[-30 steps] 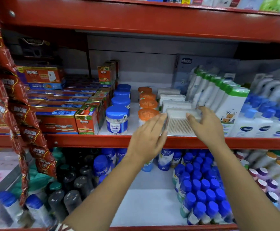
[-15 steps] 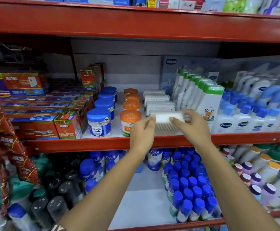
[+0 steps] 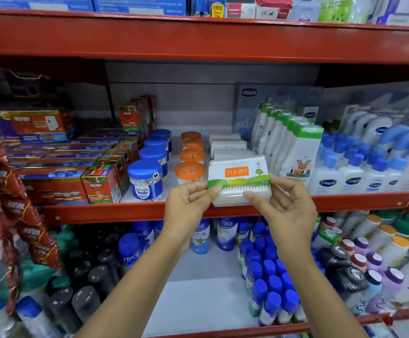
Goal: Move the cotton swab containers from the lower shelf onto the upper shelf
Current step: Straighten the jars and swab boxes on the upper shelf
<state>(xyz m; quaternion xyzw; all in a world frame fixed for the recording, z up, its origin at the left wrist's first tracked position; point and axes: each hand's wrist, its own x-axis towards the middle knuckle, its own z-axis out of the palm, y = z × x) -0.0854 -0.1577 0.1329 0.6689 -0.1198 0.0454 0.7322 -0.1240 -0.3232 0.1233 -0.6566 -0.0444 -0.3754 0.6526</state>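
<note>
A clear rectangular cotton swab box (image 3: 238, 181) with an orange and green Tulips label is held up in front of the middle shelf (image 3: 130, 212), label facing me. My left hand (image 3: 189, 203) grips its left end and my right hand (image 3: 284, 206) grips its right end. Behind it, a row of similar swab boxes (image 3: 226, 146) runs toward the back. To the left stand orange-lidded swab jars (image 3: 190, 170) and blue-lidded swab jars (image 3: 146, 180). The upper shelf (image 3: 198, 37) spans the top.
Red Mortein boxes (image 3: 59, 172) fill the shelf's left side, with hanging red sachets (image 3: 6, 191) at far left. White bottles with green caps (image 3: 296, 152) and blue-capped lotion bottles (image 3: 359, 172) stand right. Blue powder bottles (image 3: 271, 276) crowd the bottom shelf. Boxed goods sit on the upper shelf.
Both hands closed on the front swab box, lifted it off the shelf and tilted it so its label faces me. The camera view rose slightly.
</note>
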